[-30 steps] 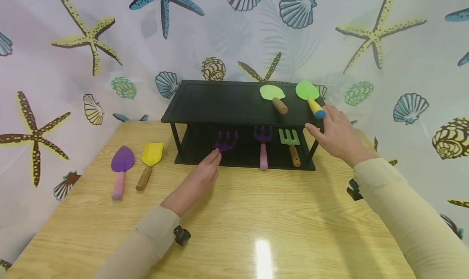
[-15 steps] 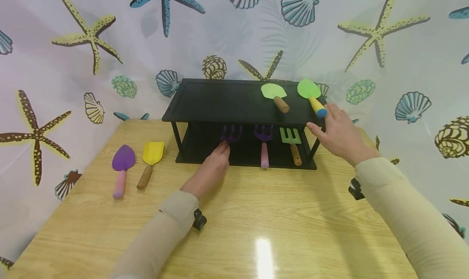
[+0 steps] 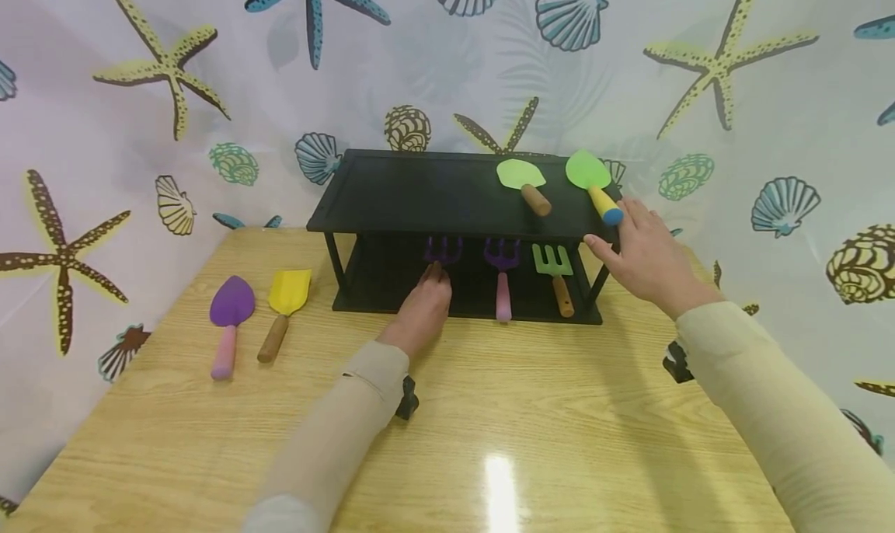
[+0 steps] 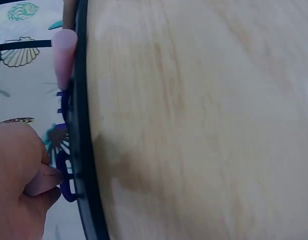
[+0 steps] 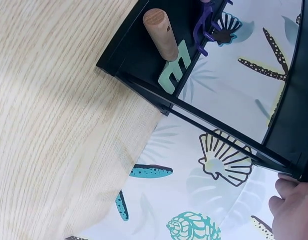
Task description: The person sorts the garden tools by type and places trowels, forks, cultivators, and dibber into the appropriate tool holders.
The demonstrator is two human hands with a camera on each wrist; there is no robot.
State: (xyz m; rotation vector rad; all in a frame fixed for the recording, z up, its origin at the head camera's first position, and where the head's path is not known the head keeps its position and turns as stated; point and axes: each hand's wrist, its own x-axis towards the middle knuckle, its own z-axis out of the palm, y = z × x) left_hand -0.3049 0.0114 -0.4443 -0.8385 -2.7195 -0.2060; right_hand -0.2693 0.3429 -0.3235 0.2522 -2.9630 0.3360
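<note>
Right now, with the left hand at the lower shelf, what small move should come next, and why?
I'd probably ease the held fork down onto the lower shelf and let go: the left hand grips it, and it already reaches over that shelf, beside the other purple fork.

From far away, I watch the bare left hand [image 4: 15, 172] at the low left. Its thumb and finger pinch a pink handle [image 4: 43, 181]. Just past the fingertips I see a curvy, dark purple fork head [image 4: 64, 185], right by a long, straight black shelf edge [image 4: 84, 145]. Farther up that edge I spot another smooth pink handle [image 4: 64, 52] with purple prongs [image 4: 64, 106] below it. A bit of brown handle [image 4: 69, 14] peeks in at the top. I see white cloth with seashell pictures [image 4: 19, 95] on the left and a big, pale wooden table [image 4: 203, 125] on the right.
</note>
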